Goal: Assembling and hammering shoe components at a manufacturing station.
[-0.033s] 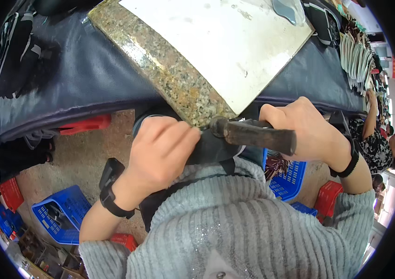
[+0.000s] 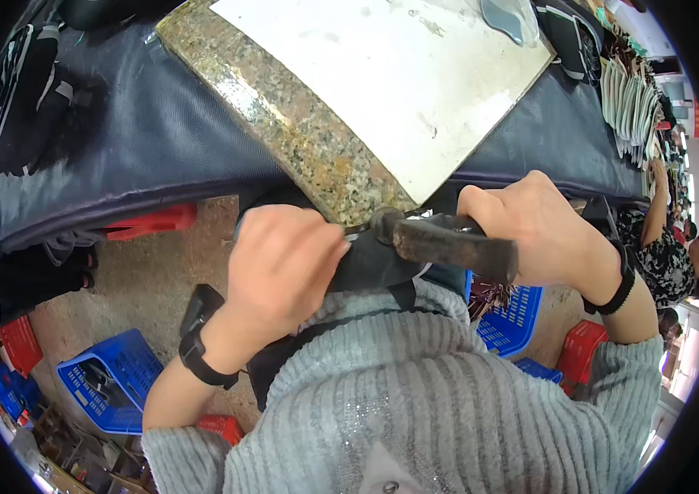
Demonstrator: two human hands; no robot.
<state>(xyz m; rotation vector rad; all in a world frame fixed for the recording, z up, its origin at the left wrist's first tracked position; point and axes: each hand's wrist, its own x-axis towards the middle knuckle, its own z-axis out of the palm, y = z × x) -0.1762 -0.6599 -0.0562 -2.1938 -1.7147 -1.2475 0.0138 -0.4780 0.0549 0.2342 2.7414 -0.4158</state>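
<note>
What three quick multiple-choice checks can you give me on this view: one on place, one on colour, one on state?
1. Where is the speckled stone slab?
A. on the floor
B. on the dark blue bench cover, ahead of the hands
C. inside a crate

2. What colour is the crate at lower left?
A. blue
B. yellow
C. white

3. What is the right hand doing?
A. hanging open
B. resting flat on the slab
C. closed round a dark metal tool

Answers: 1 B, the slab lies on the cover; 2 A, its plastic lattice is blue; 3 C, the fingers wrap the tool's handle while the left hand pinches dark material at its tip.
</note>
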